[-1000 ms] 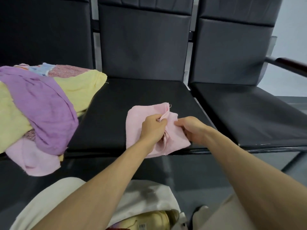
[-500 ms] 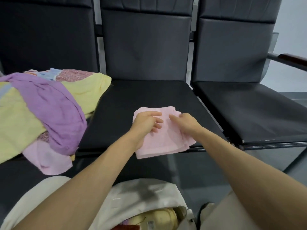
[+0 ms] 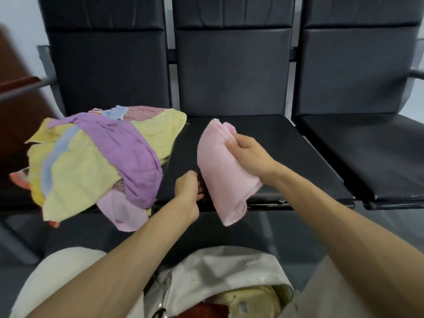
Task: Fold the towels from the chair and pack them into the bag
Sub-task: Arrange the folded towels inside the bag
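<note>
While your right hand grips the folded pink towel, fingers and thumb closed round its upper right part, the towel hangs lifted over the middle seat of the black chair row. Its lower end droops past the seat's near edge. Your left hand sits just left of the towel's lower half with its fingers curled inward. Whether they pinch the cloth or only come close cannot be told, since a dark shadow fills the space there.

On the left seat lies the pile of towels. You have a yellow towel spread widest, a purple towel draped across it, a pale pink towel hanging off the near edge, and a patterned cloth at the far side. The right seat lies well apart from both hands.

Nearest to you, below your forearms, the cream bag stands with its mouth open. A pale yellow cloth shows inside it, with something dark red just to its left.
</note>
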Demonstrator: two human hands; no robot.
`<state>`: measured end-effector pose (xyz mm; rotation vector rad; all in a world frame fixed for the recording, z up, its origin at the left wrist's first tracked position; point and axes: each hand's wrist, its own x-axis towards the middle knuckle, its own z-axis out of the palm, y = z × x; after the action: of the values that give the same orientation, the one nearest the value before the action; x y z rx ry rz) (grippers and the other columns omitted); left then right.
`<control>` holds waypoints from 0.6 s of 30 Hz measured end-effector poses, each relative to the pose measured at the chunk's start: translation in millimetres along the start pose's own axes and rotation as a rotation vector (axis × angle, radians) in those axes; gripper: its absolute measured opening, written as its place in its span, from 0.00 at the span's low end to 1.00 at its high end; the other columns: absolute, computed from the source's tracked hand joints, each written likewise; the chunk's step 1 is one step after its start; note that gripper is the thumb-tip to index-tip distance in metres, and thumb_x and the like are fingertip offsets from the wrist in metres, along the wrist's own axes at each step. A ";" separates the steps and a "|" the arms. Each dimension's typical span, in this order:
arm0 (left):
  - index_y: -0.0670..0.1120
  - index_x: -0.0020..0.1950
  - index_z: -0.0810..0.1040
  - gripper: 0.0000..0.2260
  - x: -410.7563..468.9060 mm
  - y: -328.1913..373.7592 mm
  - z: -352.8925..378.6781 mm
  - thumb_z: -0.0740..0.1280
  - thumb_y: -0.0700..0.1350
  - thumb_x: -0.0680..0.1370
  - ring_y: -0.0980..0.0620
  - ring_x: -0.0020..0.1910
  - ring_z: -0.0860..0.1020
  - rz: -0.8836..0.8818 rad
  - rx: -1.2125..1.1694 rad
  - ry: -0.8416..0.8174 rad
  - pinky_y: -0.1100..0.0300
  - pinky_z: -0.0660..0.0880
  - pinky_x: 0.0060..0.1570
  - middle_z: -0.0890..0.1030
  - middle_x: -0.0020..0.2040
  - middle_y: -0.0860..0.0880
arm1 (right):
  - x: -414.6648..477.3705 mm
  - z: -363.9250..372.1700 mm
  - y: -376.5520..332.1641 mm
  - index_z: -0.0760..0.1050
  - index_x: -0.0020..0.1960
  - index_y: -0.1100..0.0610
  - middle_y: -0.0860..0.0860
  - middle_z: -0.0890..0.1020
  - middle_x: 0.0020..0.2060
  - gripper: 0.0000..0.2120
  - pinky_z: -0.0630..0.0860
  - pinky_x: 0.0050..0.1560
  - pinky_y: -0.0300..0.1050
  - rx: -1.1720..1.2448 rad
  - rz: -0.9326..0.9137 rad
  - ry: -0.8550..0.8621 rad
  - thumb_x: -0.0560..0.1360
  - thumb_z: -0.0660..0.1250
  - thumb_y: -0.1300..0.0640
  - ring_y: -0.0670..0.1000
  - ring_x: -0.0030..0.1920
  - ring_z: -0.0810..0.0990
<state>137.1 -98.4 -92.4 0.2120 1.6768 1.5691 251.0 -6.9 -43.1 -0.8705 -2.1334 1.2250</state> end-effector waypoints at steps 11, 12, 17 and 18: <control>0.45 0.63 0.78 0.19 7.3 -8.6 -39.7 0.69 0.50 0.75 0.43 0.56 0.80 -0.109 -0.132 -0.414 0.49 0.77 0.56 0.83 0.56 0.44 | -5.8 6.8 -3.9 0.75 0.42 0.58 0.51 0.79 0.34 0.14 0.75 0.32 0.40 0.327 0.206 0.096 0.83 0.57 0.55 0.48 0.34 0.78; 0.45 0.64 0.77 0.20 10.3 -10.2 -42.6 0.70 0.51 0.75 0.43 0.55 0.81 -0.078 -0.047 -0.334 0.49 0.77 0.56 0.83 0.56 0.45 | -6.8 5.7 3.3 0.74 0.42 0.59 0.51 0.78 0.35 0.14 0.74 0.35 0.42 0.256 0.231 0.105 0.83 0.56 0.55 0.49 0.36 0.77; 0.45 0.67 0.69 0.19 2.8 -21.6 -46.8 0.66 0.49 0.78 0.50 0.51 0.76 0.220 0.278 -0.096 0.56 0.73 0.45 0.77 0.58 0.48 | -28.2 15.2 32.9 0.71 0.48 0.56 0.49 0.76 0.45 0.13 0.69 0.44 0.45 -0.289 0.242 0.047 0.82 0.54 0.49 0.50 0.44 0.75; 0.46 0.65 0.68 0.16 -1.0 -24.9 -48.8 0.65 0.47 0.78 0.52 0.49 0.76 0.289 0.335 -0.094 0.56 0.72 0.44 0.76 0.56 0.49 | -35.5 18.2 35.3 0.71 0.50 0.55 0.48 0.77 0.46 0.12 0.70 0.45 0.46 -0.318 0.240 0.003 0.81 0.56 0.47 0.50 0.46 0.75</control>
<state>116.1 -141.3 -119.2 0.7174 1.8893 1.4432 270.9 -29.8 -86.8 -1.2946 -2.3109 1.0036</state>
